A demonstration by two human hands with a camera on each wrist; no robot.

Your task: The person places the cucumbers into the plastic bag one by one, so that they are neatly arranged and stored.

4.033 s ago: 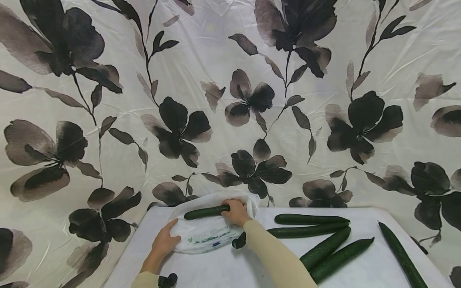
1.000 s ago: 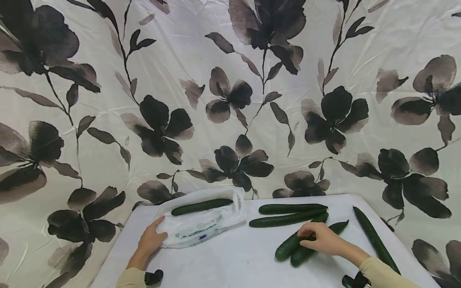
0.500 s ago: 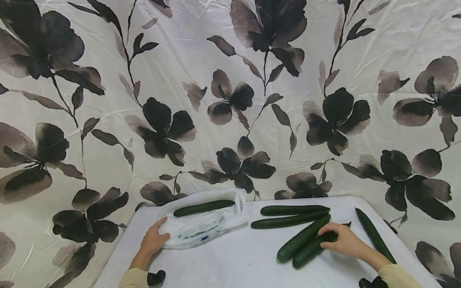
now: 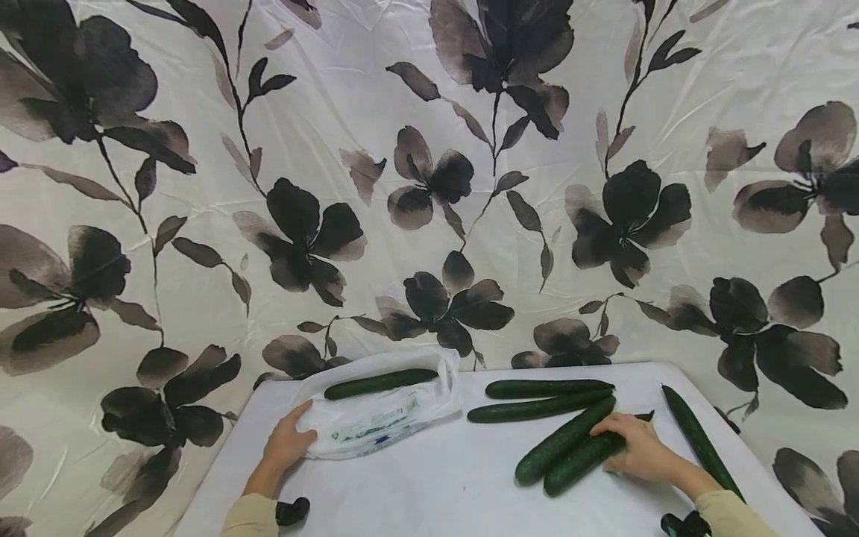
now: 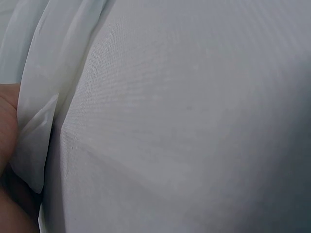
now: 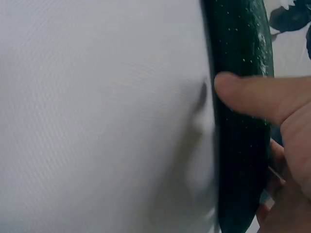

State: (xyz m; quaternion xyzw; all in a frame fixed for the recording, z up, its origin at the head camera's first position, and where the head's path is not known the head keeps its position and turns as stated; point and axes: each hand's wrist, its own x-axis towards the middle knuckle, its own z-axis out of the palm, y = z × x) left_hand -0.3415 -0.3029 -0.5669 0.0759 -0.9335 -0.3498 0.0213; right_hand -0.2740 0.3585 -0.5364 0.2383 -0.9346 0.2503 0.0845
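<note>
While resting left fingers (image 4: 300,409), loosely spread, at the edge of the plastic bag (image 4: 369,441), grips a cucumber (image 4: 579,467) with curled right fingers (image 4: 614,422). Holds it on the desk (image 4: 416,492), beside a second cucumber (image 4: 562,443).

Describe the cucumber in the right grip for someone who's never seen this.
Find the white table, then the group of four cucumbers right of the plastic bag. It's that group's nearest cucumber, the only one in the right grip.
</note>
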